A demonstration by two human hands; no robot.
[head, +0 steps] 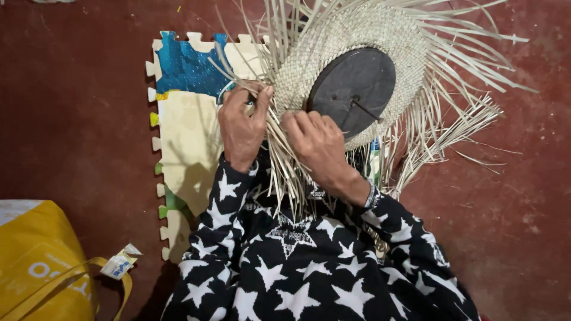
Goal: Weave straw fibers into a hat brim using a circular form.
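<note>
Left hand (pixel 241 125): fingers are curling closed around a few loose straw strips (pixel 279 160) at the near-left edge of the weave.
Right hand (pixel 318 145): fingers are bending over the strips just right of the left hand, pinching them against the woven rim.
Woven straw piece (pixel 357 35): is lying at the far centre, its unwoven ends fanning outward.
Dark round disc (pixel 352 90): is resting on the weave's middle.
Foam puzzle mat (pixel 187 131): is lying on the red floor (pixel 77 119), under the work.
Yellow bag (pixel 35 267): is sitting near left.
</note>
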